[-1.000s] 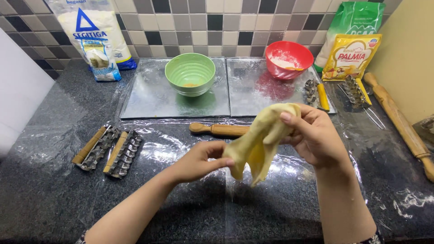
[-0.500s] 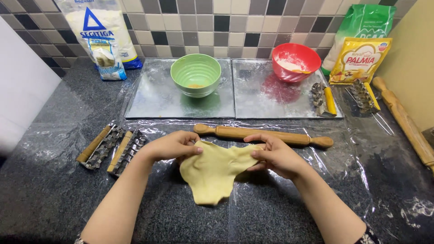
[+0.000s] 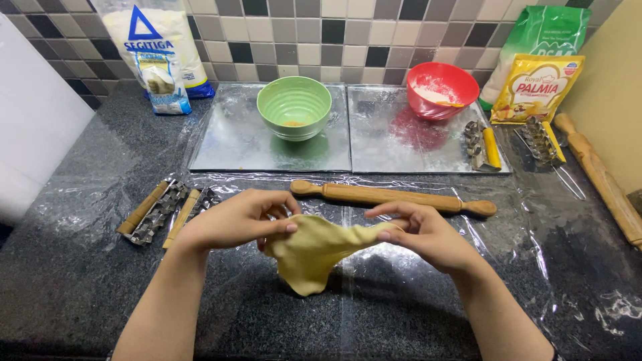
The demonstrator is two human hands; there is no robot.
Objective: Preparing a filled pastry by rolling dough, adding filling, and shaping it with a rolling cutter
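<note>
Your left hand (image 3: 234, 219) pinches the left edge of a thin, pale yellow sheet of dough (image 3: 314, 251), thumb and fingers closed on it. Your right hand (image 3: 424, 234) grips the sheet's right edge the same way, fingertips folded over the rim. The dough hangs between both hands, sagging to a rounded point just above the clear plastic film (image 3: 548, 220) that covers the dark speckled stone counter (image 3: 60, 267).

Just beyond your hands, a wooden rolling pin (image 3: 394, 196) lies crosswise on the film. To your left rest two wooden-handled metal cutters (image 3: 164, 210), side by side. Farther back sit two flat metal trays (image 3: 227, 144): the left one carries a green ribbed bowl (image 3: 294, 107), the right one a red bowl (image 3: 441, 89) dusted with flour. A white flour bag (image 3: 157, 50) leans against the tiled wall at the left, and a yellow packet (image 3: 535, 87) stands at the right, in front of a green bag (image 3: 542, 40).
</note>
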